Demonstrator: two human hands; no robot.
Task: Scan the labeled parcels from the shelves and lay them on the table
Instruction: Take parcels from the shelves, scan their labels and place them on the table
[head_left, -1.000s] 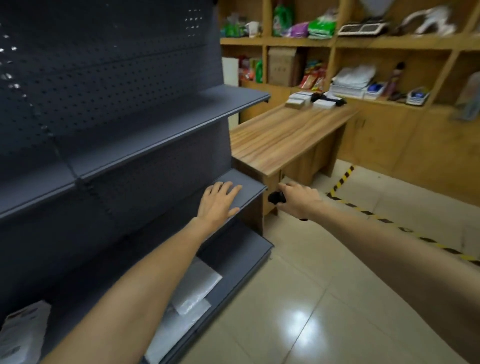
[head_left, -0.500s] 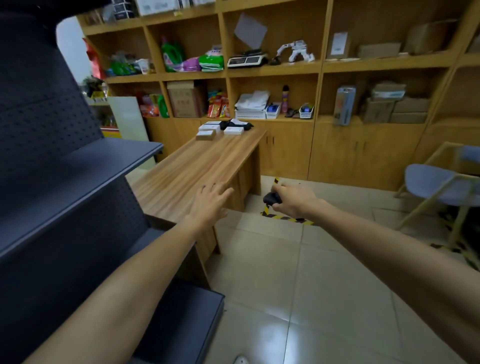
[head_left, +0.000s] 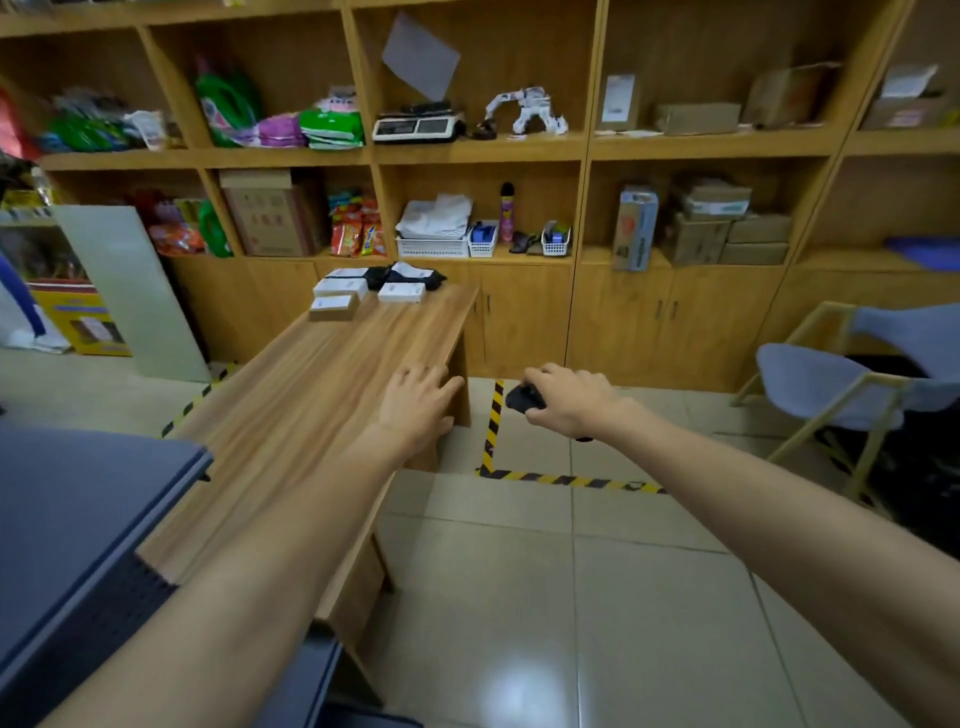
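Wooden table (head_left: 322, 374) ran away from the viewer across a tiled room, and at its far end lay the parcels (head_left: 340, 299), small white-labelled boxes and black bags clustered close together. The person's left hand (head_left: 415, 405) was over the table's right edge, its grip loose with fingers straight and slightly spread, holding nothing, while the right hand (head_left: 566, 400), out over the floor just beside the table, had its grip curled round a black scanner (head_left: 524, 399). Near left stood a grey metal shelf (head_left: 78, 493), with floor tape (head_left: 493, 421) striped yellow and black by the table, a blue chair (head_left: 831, 384) at right, and stocked wooden shelving (head_left: 587, 150) behind.
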